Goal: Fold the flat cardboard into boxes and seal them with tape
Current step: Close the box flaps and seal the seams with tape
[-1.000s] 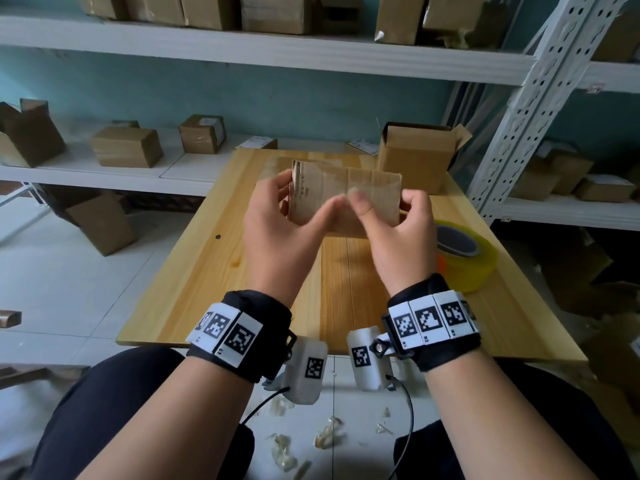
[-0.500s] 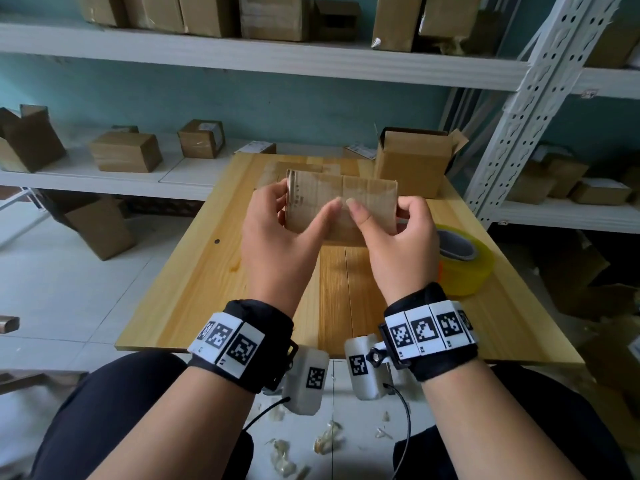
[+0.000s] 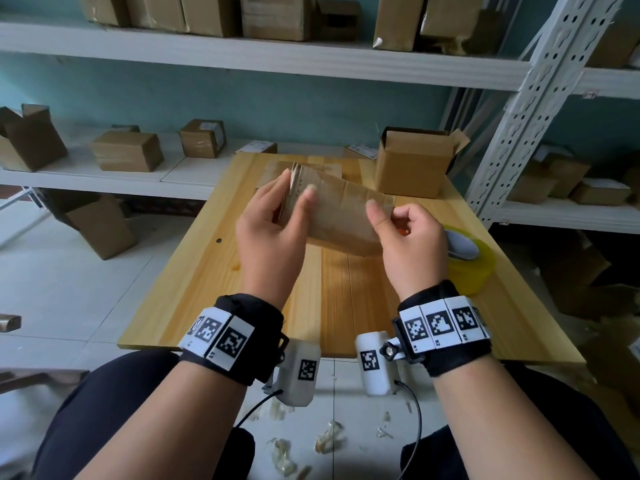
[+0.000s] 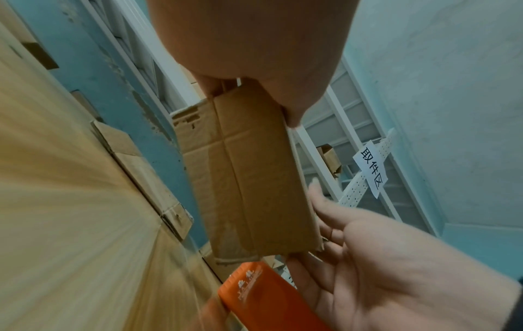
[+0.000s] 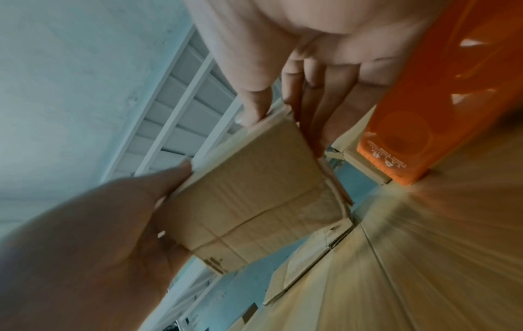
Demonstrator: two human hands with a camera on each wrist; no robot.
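Observation:
A flattened brown cardboard box is held in the air above the wooden table, its right end tilted lower. My left hand pinches its left end, thumb on the near face and fingers behind. My right hand pinches the right end the same way. The left wrist view shows the cardboard hanging from my left hand, with the right hand at its far end. A yellow tape roll lies on the table right of my right hand.
An open cardboard box stands at the table's back right. More flat cardboard lies at the table's far edge. An orange object rests on the table under my right hand. White shelves hold several boxes behind.
My thumbs were together at the cardboard's middle; now both hands have slid apart to its ends. The cardboard has tipped, its right end lower.

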